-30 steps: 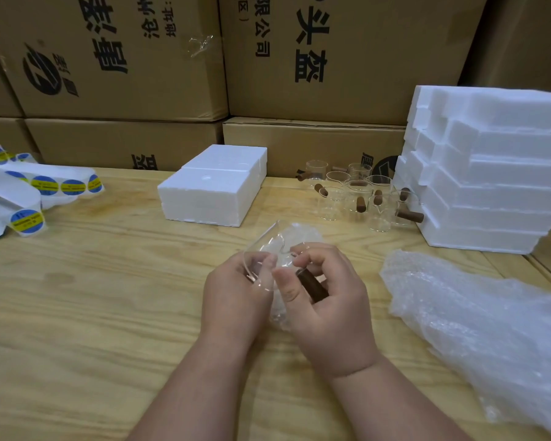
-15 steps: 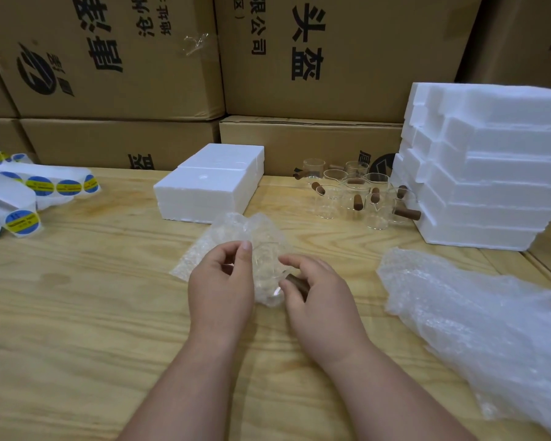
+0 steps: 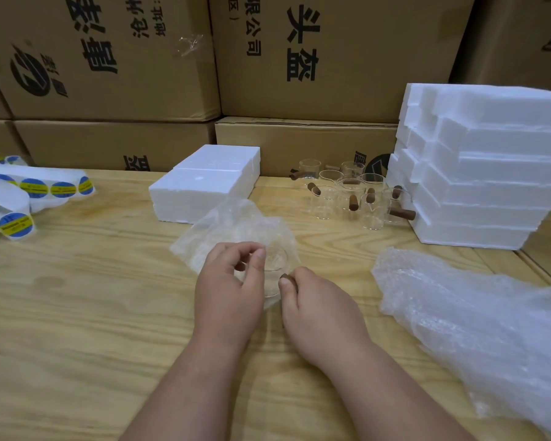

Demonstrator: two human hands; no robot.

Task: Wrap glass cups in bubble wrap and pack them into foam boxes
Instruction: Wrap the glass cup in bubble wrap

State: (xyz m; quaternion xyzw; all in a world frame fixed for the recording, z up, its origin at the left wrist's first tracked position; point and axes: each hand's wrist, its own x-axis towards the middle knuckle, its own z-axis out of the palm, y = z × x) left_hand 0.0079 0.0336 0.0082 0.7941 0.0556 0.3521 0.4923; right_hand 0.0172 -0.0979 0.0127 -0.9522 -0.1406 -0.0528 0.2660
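Just before the closed foam box (image 3: 204, 183), left hand (image 3: 228, 288) curls on glass cup (image 3: 274, 268), right hand (image 3: 318, 307) apparently pinches its wooden handle (image 3: 284, 277), steadying it on bubble wrap sheet (image 3: 233, 227) for wrapping.

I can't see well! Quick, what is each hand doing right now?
Left hand: curled, pinching the glass cup on the bubble wrap.
Right hand: pinching the cup's brown handle.

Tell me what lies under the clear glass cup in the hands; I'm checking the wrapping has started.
A crumpled sheet of clear bubble wrap lies under the clear glass cup, spread on the wooden table. The left hand and right hand cover its near edge.
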